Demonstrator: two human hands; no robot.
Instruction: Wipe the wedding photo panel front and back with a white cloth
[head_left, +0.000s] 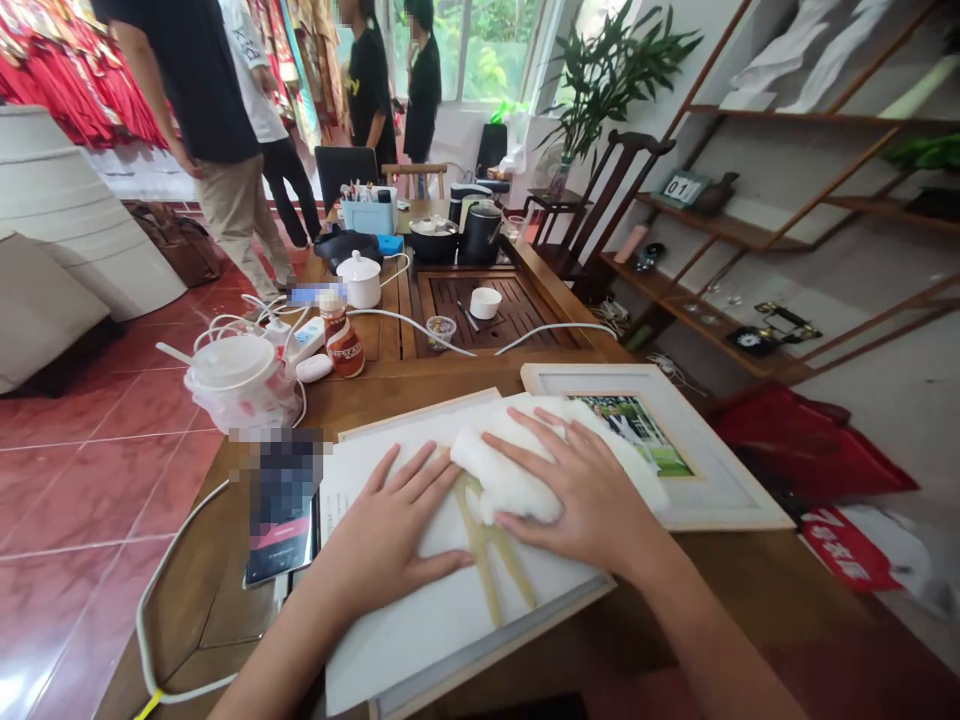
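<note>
White cloth under right hand; shelf card reads "01".

Red tile floor on the left, long wooden table running toward a bright far window. Slanted wooden shelves along the pale right wall, dark chair and leafy plant far right.
</note>
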